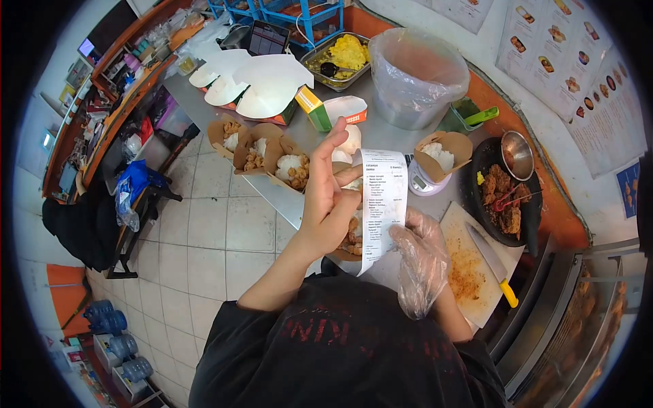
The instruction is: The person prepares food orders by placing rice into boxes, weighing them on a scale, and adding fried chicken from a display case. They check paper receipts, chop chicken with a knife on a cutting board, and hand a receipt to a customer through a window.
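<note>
A long printed paper receipt (382, 197) stands upright in front of my chest. My right hand (420, 255), in a clear plastic glove, grips its lower right edge. My bare left hand (328, 197) is at the left edge of the paper, one finger pointing up and others bent against the receipt; their exact grip is partly hidden. Behind the receipt, a brown food box (348, 251) is mostly covered. To the left sit several open boxes of rice and fried chicken (291, 170). Another box of rice (439, 156) rests on a white kitchen scale (425, 182).
A cutting board (469, 285) with a yellow-handled knife (491, 262) lies at right. Beyond it is a black mortar (532, 228) with chicken and a metal bowl (517, 155). A plastic-lined tub (415, 88) and a tray of yellow food (345, 54) stand behind. At far left, a person's dark sleeve (78, 228) shows.
</note>
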Action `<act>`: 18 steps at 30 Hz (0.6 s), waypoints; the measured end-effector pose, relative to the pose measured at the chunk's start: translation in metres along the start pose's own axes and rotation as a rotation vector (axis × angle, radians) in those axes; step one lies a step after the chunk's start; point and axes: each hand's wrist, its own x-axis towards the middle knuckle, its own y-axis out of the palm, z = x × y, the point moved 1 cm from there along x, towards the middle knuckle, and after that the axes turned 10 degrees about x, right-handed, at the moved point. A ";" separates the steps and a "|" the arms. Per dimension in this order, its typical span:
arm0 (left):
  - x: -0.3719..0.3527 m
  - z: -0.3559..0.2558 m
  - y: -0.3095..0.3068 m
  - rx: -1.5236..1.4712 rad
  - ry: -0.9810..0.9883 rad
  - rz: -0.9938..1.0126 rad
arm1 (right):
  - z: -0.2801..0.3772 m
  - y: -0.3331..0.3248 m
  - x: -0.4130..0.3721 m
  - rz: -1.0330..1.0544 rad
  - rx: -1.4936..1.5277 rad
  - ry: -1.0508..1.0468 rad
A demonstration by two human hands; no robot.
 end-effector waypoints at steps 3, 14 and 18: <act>-0.001 -0.001 0.000 -0.020 -0.021 0.028 | 0.000 0.000 0.002 -0.029 0.025 -0.013; -0.014 0.006 0.002 0.216 -0.032 0.153 | -0.007 -0.011 0.007 -0.008 -0.077 -0.144; -0.018 0.024 -0.064 0.493 -0.237 -0.212 | -0.007 -0.050 0.002 -0.276 -0.171 -0.212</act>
